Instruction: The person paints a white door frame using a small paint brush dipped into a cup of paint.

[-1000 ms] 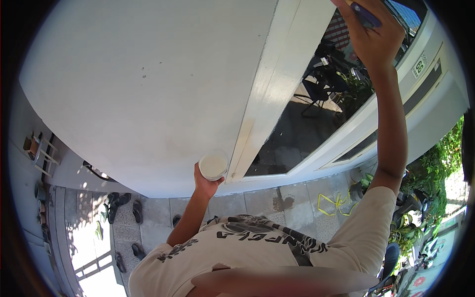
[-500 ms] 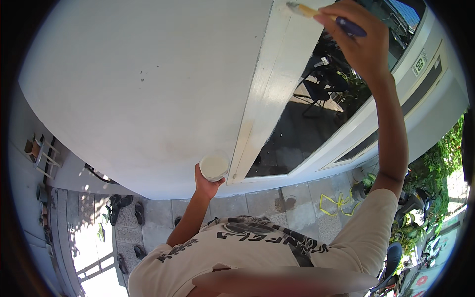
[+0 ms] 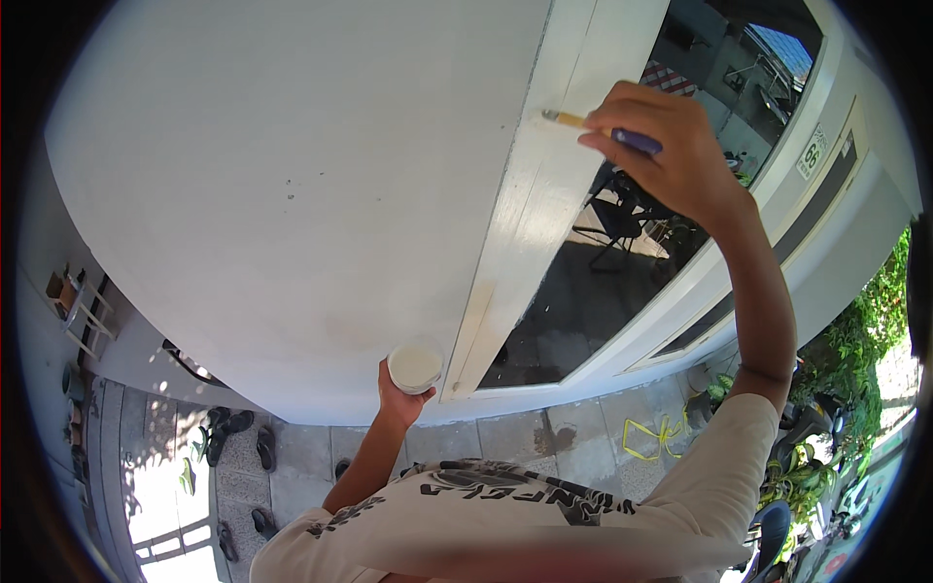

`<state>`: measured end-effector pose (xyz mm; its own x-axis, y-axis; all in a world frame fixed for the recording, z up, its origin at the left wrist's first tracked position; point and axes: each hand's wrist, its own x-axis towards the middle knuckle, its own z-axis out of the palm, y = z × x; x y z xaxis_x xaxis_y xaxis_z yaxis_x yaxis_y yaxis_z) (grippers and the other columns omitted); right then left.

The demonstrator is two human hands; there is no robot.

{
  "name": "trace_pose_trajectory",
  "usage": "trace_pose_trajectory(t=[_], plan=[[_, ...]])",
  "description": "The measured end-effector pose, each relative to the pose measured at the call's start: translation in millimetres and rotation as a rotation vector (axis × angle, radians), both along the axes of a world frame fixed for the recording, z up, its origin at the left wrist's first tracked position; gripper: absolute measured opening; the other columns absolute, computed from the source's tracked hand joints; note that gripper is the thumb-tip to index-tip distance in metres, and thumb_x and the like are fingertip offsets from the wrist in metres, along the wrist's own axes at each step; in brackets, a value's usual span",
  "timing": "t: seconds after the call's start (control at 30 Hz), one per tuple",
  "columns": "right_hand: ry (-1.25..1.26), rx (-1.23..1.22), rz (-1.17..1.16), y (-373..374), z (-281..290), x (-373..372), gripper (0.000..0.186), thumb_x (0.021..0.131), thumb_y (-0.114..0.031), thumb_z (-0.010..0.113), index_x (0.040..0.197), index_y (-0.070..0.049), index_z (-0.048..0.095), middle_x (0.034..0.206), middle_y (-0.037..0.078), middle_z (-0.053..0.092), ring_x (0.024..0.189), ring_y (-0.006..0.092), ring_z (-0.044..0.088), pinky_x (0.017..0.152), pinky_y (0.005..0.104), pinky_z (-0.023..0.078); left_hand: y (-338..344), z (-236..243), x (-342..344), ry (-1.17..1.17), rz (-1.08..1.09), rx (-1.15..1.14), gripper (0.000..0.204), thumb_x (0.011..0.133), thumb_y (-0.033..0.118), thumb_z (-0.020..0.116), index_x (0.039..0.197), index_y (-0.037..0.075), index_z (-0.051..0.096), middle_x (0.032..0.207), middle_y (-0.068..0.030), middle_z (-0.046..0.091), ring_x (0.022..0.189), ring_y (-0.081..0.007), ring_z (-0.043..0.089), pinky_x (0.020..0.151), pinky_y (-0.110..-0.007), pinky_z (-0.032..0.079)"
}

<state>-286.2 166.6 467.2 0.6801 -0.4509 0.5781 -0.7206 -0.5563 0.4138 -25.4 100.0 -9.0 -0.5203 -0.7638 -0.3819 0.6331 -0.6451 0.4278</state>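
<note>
My right hand [image 3: 661,146] is raised and closed round the dark blue handle of a paintbrush [image 3: 622,137]. The brush's bristle end points left and meets, or nearly meets, the cream wooden frame [image 3: 520,219] beside the window glass. Lower down, near the wall, my left hand [image 3: 400,400] grips a tub of white paint [image 3: 416,366] from below and the side. Pale paint fills the visible top of the tub. A bare, yellower patch [image 3: 473,321] shows on the lower part of the frame, while the part above it looks white and glossy.
A white wall [image 3: 321,253] stands left of the frame, dark window glass [image 3: 583,291] right. Several shoes [image 3: 228,425] lie on the paved floor at left. A yellow strap [image 3: 653,439] lies on the paving at right, near green plants [image 3: 855,350]. A small stool [image 3: 89,316] stands far left.
My right hand with the paintbrush has come down along the frame and slightly left. The whole view has tilted a little; my left hand still holds the paint tub.
</note>
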Motion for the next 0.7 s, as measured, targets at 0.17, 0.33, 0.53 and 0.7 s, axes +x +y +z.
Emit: trace_pose_trajectory(t=[0.17,0.33,0.53,0.7], plan=[[0.017,-0.366,-0.049,8,80,8,0.013,0.086,-0.010,0.078,0.090,0.001,0.072,0.084,0.011,0.069,0.068,0.0214,0.066,0.060,0.0284,0.051,-2,-5,-3,0.011,-0.019,-0.019,0.066,0.095,0.068,0.030,0.125,0.019,0.062,0.108,-0.0096,0.069,0.094,-0.0269,0.066,0.067,-0.036,0.050],[0.179,-0.617,0.095,-3,74,-5,0.012,0.088,-0.013,0.078,0.091,-0.003,0.072,0.087,0.009,0.070,0.072,0.0220,0.069,0.063,0.0280,0.053,-7,-13,-5,0.039,-0.049,-0.020,0.060,0.093,0.066,0.035,0.124,0.022,0.062,0.112,-0.0051,0.069,0.097,-0.0277,0.067,0.069,-0.038,0.050],[0.020,0.091,0.022,5,-2,22,0.018,0.089,-0.019,0.075,0.087,-0.002,0.070,0.081,0.009,0.063,0.068,0.0257,0.065,0.062,0.0326,0.052,-8,-20,5,0.047,-0.034,-0.012,0.055,0.091,0.063,0.041,0.124,0.025,0.062,0.114,-0.0013,0.070,0.100,-0.0291,0.067,0.069,-0.040,0.050],[0.060,-0.284,0.014,-7,64,-7,0.013,0.086,-0.012,0.079,0.088,-0.003,0.070,0.081,0.008,0.067,0.070,0.0221,0.067,0.061,0.0278,0.052,-11,-18,-3,0.072,-0.065,-0.030,0.056,0.091,0.064,0.041,0.125,0.024,0.062,0.115,-0.0022,0.070,0.100,-0.0303,0.067,0.069,-0.040,0.050]])
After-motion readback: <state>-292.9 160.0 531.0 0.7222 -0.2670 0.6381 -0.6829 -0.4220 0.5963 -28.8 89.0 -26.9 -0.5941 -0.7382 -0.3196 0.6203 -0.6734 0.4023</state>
